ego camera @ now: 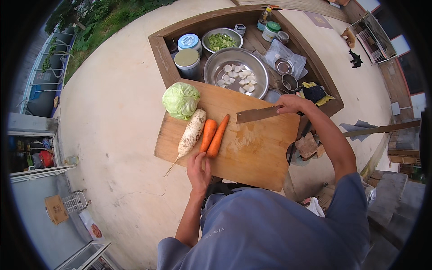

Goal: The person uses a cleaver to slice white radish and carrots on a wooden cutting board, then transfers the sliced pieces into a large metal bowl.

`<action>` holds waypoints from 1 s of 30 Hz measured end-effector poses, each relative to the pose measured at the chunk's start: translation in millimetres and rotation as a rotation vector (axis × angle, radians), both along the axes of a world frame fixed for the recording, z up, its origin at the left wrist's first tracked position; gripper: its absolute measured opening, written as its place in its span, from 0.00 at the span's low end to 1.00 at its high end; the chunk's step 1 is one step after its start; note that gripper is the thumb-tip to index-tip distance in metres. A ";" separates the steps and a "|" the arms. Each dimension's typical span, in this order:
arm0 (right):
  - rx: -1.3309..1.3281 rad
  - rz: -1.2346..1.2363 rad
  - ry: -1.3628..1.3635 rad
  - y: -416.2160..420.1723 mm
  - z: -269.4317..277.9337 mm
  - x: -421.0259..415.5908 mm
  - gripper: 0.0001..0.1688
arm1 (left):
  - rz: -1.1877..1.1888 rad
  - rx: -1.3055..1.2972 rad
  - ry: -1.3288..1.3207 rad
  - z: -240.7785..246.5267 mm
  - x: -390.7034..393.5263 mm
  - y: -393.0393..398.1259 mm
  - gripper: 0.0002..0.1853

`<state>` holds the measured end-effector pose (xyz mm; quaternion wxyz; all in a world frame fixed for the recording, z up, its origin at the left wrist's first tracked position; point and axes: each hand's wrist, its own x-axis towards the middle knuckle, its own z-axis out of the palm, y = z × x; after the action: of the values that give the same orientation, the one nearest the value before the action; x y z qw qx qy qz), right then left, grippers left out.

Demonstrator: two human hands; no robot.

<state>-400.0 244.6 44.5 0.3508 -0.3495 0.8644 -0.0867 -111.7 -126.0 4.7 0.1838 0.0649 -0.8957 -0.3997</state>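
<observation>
My right hand [291, 103] grips the handle of a cleaver [257, 114], whose blade lies over the upper part of a wooden cutting board [260, 162]. At the board's near left edge, my left hand [199, 170] has its fingertips by the lower ends of two carrots, a shorter one [208, 135] and a longer one [218, 136]; whether it touches them is hard to tell. Left of the carrots lies a soil-stained white radish [192, 132], its thin root over the board's edge. A green cabbage [181, 100] sits at the board's top left corner.
Beyond the board, a wooden-framed table [158, 60] holds a steel basin [209, 72] of white chunks, a bowl [206, 42] of sliced green vegetable, lidded tubs [187, 64], jars and a bottle [264, 20]. A dark cloth [314, 92] lies near my right wrist. Two small animals [355, 59] are farther right.
</observation>
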 end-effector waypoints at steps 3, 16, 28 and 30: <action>-0.029 -0.077 0.275 -27.5 6.0 -35.3 0.13 | 0.069 -0.096 0.006 4.4 3.9 -6.4 0.16; -0.484 -0.766 0.146 -31.3 -24.4 160.0 0.18 | -0.050 -0.121 -0.004 11.7 -36.8 -46.2 0.26; -0.166 -1.158 0.347 -28.6 -40.2 347.1 0.16 | -0.306 -0.411 -0.127 -19.6 -56.5 15.9 0.38; -0.146 -1.188 0.377 -33.3 -40.5 347.3 0.16 | -0.320 -0.375 -0.150 -28.0 -60.3 18.6 0.38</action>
<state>-52.8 211.2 3.9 0.0595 0.1583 0.9499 -0.2628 -172.0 -107.4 -23.3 0.0599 -0.0834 -0.9642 -0.2446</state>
